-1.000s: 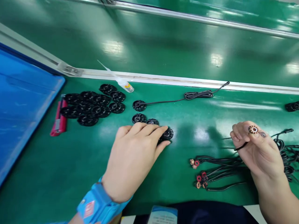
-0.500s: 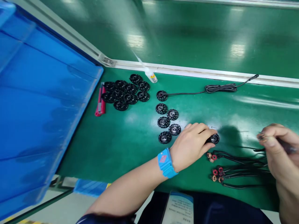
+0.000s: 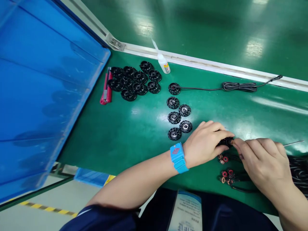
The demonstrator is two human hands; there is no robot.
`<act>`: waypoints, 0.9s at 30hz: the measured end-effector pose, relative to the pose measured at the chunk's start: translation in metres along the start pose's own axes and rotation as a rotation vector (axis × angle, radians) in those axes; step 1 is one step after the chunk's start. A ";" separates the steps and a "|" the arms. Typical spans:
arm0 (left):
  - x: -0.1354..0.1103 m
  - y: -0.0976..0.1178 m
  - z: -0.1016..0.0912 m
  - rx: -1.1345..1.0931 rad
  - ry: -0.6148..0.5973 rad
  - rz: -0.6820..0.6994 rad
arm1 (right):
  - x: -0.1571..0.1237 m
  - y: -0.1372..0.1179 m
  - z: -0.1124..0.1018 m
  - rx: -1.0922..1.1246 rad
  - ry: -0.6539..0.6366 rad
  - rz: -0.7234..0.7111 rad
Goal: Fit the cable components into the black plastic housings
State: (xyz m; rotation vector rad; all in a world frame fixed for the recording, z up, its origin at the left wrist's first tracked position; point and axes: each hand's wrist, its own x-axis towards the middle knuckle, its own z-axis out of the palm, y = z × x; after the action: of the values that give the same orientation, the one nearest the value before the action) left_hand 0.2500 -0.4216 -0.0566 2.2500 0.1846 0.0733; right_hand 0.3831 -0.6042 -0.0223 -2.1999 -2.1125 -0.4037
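My left hand (image 3: 207,142), with a blue wrist strap (image 3: 178,157), is closed on a small black round housing (image 3: 225,141) on the green mat. My right hand (image 3: 261,162) meets it from the right, fingers pinched at the housing; the wound coil it carried is hidden between the fingertips. Its black cable runs back under my right palm. Several more black housings (image 3: 179,117) lie in a loose column just left of my hands. Coils with red and copper windings (image 3: 225,175) on black leads lie below my fingers.
A pile of black housings (image 3: 134,80) lies at the back left beside a red utility knife (image 3: 107,89). A glue bottle (image 3: 163,64) lies by the white rail. One housing with a bundled cable (image 3: 238,86) is behind. A blue bin (image 3: 43,89) stands at the left.
My left hand slid one housing rightwards away from the column. My right hand came down and left with the coil until it met the housing. The view swung left.
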 end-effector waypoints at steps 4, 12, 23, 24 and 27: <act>0.001 -0.002 0.003 -0.007 -0.003 0.021 | 0.010 0.002 -0.010 -0.083 -0.048 -0.093; 0.002 -0.001 0.005 0.003 -0.004 0.044 | 0.031 0.006 -0.024 -0.042 -0.140 -0.235; 0.006 -0.008 0.016 -0.140 0.066 0.140 | 0.031 0.007 -0.019 0.039 -0.163 -0.144; 0.006 -0.008 0.017 -0.143 0.073 0.132 | 0.027 0.007 -0.018 0.066 -0.152 -0.127; 0.006 -0.005 0.017 -0.138 0.088 0.088 | 0.012 0.009 -0.013 0.179 -0.129 -0.059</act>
State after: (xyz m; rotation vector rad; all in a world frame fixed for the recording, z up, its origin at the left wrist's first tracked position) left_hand 0.2570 -0.4302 -0.0711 2.1180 0.1236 0.2262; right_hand 0.3900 -0.5965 -0.0056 -2.1206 -2.1846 -0.0726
